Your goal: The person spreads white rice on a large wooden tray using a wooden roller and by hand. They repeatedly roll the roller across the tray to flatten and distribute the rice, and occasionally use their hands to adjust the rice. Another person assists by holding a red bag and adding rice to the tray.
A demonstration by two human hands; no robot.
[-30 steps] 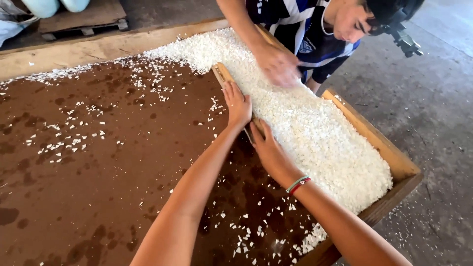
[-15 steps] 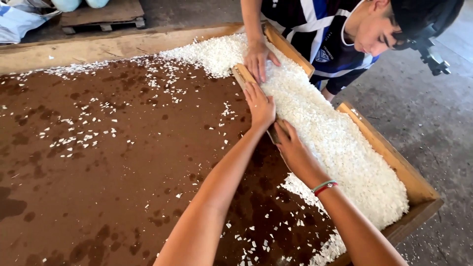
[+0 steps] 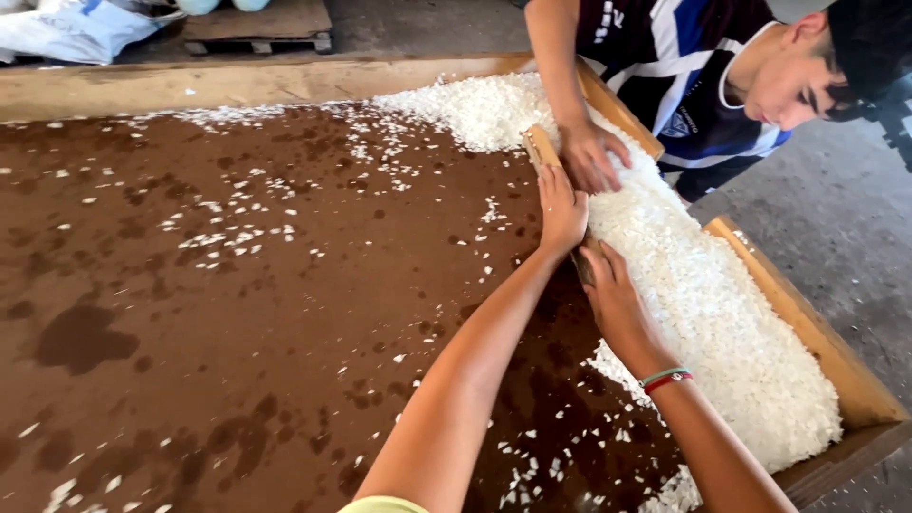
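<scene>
A narrow wooden board (image 3: 543, 150) stands on edge on the big brown tray (image 3: 190, 313), pressed against a bank of white flakes (image 3: 703, 304) heaped along the tray's three o'clock side. The left hand (image 3: 562, 207) lies flat over the board's middle, fingers together. The right hand (image 3: 617, 302) presses its near end, at five o'clock from the left. A co-worker's hand (image 3: 589, 152) grips the far end. A white-and-blue sack (image 3: 76, 28) lies at eleven o'clock, beyond the tray.
</scene>
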